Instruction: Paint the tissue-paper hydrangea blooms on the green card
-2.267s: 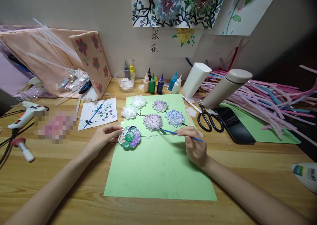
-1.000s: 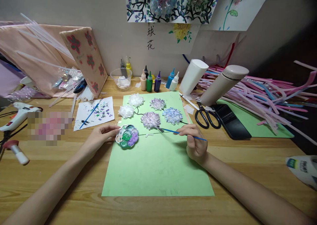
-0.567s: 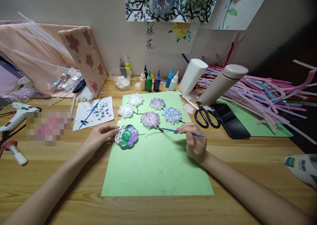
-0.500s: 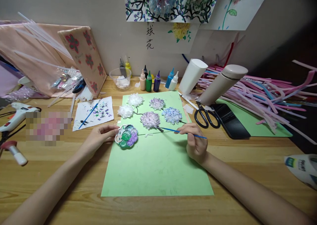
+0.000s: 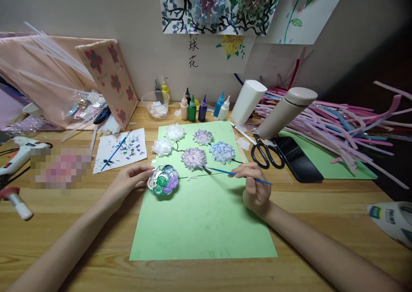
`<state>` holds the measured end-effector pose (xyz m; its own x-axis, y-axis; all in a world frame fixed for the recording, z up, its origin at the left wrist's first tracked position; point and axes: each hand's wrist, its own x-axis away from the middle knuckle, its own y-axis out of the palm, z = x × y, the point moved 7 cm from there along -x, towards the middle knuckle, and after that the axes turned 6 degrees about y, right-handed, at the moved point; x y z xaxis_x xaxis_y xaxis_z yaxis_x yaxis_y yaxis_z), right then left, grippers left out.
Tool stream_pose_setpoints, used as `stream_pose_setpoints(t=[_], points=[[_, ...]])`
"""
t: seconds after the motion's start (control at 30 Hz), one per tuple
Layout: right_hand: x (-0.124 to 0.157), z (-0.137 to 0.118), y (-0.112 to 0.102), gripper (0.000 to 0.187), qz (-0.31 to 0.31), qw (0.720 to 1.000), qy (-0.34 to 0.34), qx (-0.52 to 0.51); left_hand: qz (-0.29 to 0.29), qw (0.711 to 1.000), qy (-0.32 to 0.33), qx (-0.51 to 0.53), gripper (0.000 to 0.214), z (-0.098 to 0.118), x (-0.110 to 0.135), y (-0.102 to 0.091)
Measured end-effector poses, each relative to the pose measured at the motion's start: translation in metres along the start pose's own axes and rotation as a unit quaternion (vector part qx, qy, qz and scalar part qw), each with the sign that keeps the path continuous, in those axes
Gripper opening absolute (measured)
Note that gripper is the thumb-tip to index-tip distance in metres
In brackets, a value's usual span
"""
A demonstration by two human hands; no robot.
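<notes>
The left hand [image 5: 130, 180] gripped the rim of the palette [image 5: 163, 180], which sat just to its right. The right hand [image 5: 255, 185] held the paintbrush [image 5: 223, 171], bristles left of that hand, near the closer purple flower [image 5: 194, 158]; scissors [image 5: 267, 152] lay just beyond it.
</notes>
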<state>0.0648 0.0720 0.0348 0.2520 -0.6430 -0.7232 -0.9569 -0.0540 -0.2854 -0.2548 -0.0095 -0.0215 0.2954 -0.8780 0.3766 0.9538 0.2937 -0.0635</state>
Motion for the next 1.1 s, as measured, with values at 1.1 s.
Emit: stream_pose_setpoints(t=[1.1], points=[[0.008, -0.014, 0.064, 0.033, -0.288, 0.957, -0.020, 0.020, 0.063, 0.994, 0.060, 0.073, 0.035, 0.010, -0.002, 0.013]])
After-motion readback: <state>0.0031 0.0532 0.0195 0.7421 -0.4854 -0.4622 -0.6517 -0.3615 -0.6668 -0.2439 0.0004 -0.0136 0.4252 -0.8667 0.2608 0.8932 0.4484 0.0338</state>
